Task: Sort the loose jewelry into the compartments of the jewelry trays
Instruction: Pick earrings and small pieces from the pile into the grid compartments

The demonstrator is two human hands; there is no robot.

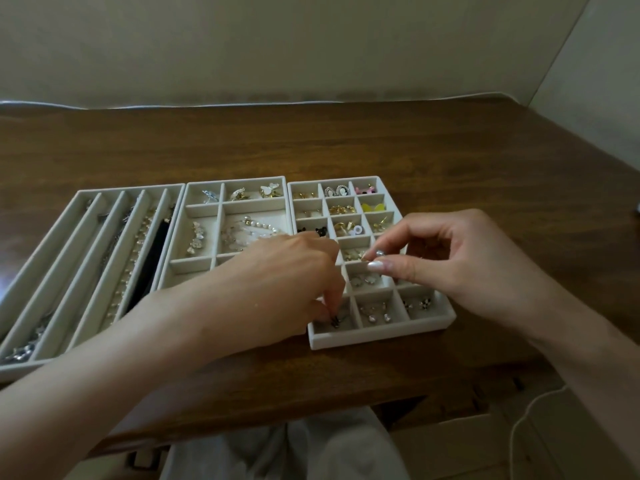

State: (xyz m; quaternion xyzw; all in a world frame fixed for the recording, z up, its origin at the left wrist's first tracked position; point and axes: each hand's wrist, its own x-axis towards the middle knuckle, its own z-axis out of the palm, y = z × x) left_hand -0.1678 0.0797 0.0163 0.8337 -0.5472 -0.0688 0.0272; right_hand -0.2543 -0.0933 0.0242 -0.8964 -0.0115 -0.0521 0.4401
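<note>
The job looks almost done: I see no loose jewelry on the surface point(346, 140). The long tray point(104, 192) at 9 o'clock holds chains, the middle tray point(239, 183) beads and pins, the small-box tray point(381, 337) at 3 o'clock earrings. The left hand point(287, 271) pinches a dark earring point(335, 321) in its 7 o'clock corner box. The right hand point(450, 258) pinches a silver piece point(379, 253) above that tray.
</note>
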